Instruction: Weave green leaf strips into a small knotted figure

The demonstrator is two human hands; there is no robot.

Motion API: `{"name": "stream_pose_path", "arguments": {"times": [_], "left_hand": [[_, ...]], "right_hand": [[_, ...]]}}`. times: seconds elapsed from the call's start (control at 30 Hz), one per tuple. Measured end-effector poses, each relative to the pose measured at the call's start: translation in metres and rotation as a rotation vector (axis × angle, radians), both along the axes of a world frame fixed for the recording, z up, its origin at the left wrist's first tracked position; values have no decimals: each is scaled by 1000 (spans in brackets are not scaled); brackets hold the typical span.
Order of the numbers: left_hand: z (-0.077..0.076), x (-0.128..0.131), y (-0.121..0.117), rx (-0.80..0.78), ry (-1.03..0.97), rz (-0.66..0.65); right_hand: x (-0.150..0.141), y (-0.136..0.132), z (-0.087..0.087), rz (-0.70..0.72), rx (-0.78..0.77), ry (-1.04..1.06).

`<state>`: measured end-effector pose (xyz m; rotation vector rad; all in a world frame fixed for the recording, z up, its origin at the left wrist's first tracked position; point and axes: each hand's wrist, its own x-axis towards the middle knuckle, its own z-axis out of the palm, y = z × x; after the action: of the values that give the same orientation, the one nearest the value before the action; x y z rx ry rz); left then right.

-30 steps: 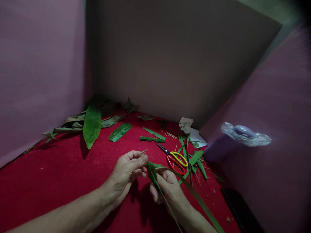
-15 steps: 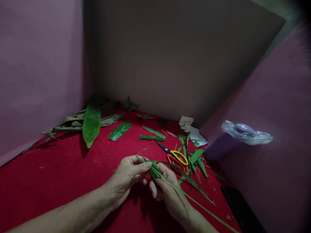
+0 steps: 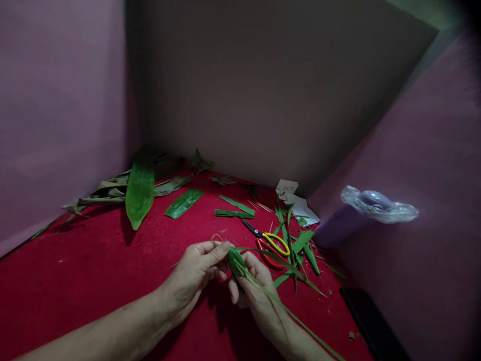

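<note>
Between my hands is a small folded green leaf bundle [image 3: 236,262], with long thin leaf strips [image 3: 296,319] trailing from it to the lower right over my right wrist. My left hand [image 3: 206,263] pinches the bundle's left end between thumb and fingers, and a thin curled strand loops above those fingers. My right hand [image 3: 255,288] is closed around the bundle's right side, partly hiding it. Just beyond the right hand lie scissors [image 3: 268,245] with one yellow and one red handle and black blades.
Cut leaf strips [image 3: 298,243] and scraps lie right of the scissors, near white paper pieces [image 3: 302,209]. A broad green leaf [image 3: 141,195] rests on dried leaves at the back left. A black flat object [image 3: 372,321] and a purple item with clear plastic [image 3: 376,205] are at right.
My left thumb has moved onto the bundle, which looks more tightly folded. The trailing strip has swung from pointing down to lying across my right wrist. The scissors have stayed put.
</note>
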<state>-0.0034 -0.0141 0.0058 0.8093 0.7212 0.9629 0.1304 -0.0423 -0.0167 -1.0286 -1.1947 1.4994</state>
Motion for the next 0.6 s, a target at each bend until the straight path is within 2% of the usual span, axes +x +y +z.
{"name": "stream_pose_path", "arguments": {"times": [0.23, 0.33, 0.6], "left_hand": [[-10, 1, 0, -36, 9, -56], [-13, 1, 1, -27, 17, -33], [-10, 1, 4, -46, 127, 17]], "right_hand": [[-2, -2, -2, -79, 147, -104], [-2, -3, -6, -81, 182, -142], [1, -1, -19, -44, 206, -188]]}}
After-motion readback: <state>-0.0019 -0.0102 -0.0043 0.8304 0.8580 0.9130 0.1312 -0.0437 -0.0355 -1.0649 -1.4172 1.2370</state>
